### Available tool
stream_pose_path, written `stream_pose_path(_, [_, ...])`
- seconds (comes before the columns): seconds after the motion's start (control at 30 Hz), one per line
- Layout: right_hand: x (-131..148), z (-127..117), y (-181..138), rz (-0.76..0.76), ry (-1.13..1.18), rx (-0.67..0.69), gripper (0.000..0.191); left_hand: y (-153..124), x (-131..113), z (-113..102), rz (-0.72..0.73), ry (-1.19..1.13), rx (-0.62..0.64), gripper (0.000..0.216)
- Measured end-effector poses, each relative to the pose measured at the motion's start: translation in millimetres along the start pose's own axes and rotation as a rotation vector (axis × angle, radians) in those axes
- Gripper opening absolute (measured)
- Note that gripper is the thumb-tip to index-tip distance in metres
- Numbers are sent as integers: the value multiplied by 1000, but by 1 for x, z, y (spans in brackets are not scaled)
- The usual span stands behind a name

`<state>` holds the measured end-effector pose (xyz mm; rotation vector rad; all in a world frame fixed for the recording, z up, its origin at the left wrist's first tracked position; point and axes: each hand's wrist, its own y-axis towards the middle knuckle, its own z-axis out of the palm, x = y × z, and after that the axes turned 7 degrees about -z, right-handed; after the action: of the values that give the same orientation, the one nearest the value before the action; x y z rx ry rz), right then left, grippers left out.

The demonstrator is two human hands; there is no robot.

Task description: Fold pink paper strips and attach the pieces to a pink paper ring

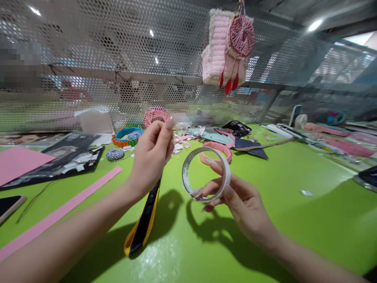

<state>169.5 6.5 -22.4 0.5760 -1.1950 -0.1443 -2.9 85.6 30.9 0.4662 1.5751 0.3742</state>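
Observation:
My right hand (238, 200) grips a narrow white roll of double-sided tape (206, 175) by its lower edge, holding it upright above the green table (265, 204). My left hand (151, 157) is raised to the left of the roll, its fingertips pinched together; anything thin between them is too small to make out. Below that wrist, a yellow-and-black utility knife (144, 220) lies on the table. A pink paper-strip ring (216, 153) sits just behind the tape roll, partly hidden by it.
Pink paper strips (59, 214) and a pink sheet (17, 165) lie at left, near a phone (8, 206). Paper scraps, coiled paper crafts (126, 137) and a dark pouch (237, 127) lie behind. A perforated metal screen (118, 59) stands beyond, with a pink hanging craft (224, 49).

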Motion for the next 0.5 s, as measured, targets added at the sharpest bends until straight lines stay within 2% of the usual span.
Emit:
stream_pose_path(0.07, [0,-1,2,34,61,21,32,12,16,-8,95,207,-34,28])
stream_pose_path(0.13, [0,-3,5,59,112,32,33,25,39,-19,167,517,-9,9])
stream_pose_path(0.2, [0,-4,7,71,137,27,33,36,63,-32,136,868,75,26])
stream_pose_path(0.27, [-1,-5,7,85,140,13,33,42,83,-44,83,936,113,22])
stream_pose_path(0.33, [-2,-7,8,103,122,1,33,45,95,-53,36,961,159,32])
stream_pose_path(0.47, [-6,-13,10,66,12,17,34,44,100,-55,48,946,147,17])
stream_pose_path(0.5, [-7,-15,12,53,-29,20,34,43,98,-53,51,928,131,20])
